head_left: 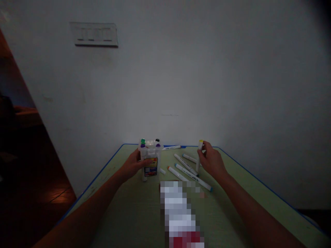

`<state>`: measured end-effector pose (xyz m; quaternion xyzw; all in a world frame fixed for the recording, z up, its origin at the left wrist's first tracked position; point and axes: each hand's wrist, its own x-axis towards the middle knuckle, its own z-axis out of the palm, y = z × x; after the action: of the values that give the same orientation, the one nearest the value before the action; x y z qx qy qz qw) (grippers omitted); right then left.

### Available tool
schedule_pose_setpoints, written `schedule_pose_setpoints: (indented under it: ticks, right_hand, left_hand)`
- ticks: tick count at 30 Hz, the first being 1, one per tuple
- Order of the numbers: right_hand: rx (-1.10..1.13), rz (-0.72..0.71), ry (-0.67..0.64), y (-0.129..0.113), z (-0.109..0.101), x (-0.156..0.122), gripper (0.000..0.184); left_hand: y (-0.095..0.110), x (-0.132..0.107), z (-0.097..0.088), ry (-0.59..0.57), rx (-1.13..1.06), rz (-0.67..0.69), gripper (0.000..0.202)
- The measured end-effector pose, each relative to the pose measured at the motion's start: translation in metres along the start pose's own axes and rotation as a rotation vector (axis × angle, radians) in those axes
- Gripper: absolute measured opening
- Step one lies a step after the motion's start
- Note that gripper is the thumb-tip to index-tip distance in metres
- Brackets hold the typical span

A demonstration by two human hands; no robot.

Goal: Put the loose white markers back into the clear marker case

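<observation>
Green table: left hand grips marker-filled case; right hand, marker.

One marker box stands toward the far left of the surface. Four coloured caps show at its top: one green cap, one black cap and two purple caps. How many more markers are inside is too dim to tell.

Five loose markers lie on the surface. One is along the far edge and four are clustered right of the box. One short white piece at the box's foot may be a sixth.

One yellow-capped marker stands upright.

There are two hands: the left hand grips the box, and the right hand holds the upright marker.

One switch plate is on the wall.
</observation>
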<state>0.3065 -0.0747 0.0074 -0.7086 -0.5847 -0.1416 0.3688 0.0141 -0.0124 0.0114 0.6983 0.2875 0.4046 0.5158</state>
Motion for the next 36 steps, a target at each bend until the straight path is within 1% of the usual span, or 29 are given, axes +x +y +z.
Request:
schedule_pose_setpoints:
  ticks: [4, 10, 13, 18, 31, 36]
  right_hand:
    - [0.006, 0.001, 0.009, -0.0011, -0.0004, -0.0003, 0.035]
    - [0.057, 0.02, -0.004, -0.0038, -0.0025, -0.0008, 0.046]
    - [0.065, 0.001, 0.009, -0.0041, -0.0033, -0.0016, 0.049]
    - [0.06, -0.024, 0.022, -0.0036, -0.004, -0.0023, 0.048]
    - [0.035, -0.012, 0.037, -0.002, -0.0031, -0.001, 0.046]
    - [0.033, 0.005, 0.012, -0.0026, -0.0038, -0.0008, 0.047]
  left_hand:
    - [-0.0003, 0.0003, 0.0, 0.013, -0.012, 0.002, 0.052]
    - [0.0008, 0.0003, 0.001, 0.01, 0.01, -0.007, 0.051]
    - [0.0016, -0.0002, 0.0012, 0.008, 0.001, -0.011, 0.051]
    - [0.0002, 0.0005, 0.0006, 0.023, -0.01, -0.003, 0.053]
    - [-0.0014, 0.0003, -0.0005, 0.014, -0.019, -0.005, 0.053]
    - [-0.0023, 0.0007, -0.0003, 0.009, -0.014, -0.007, 0.053]
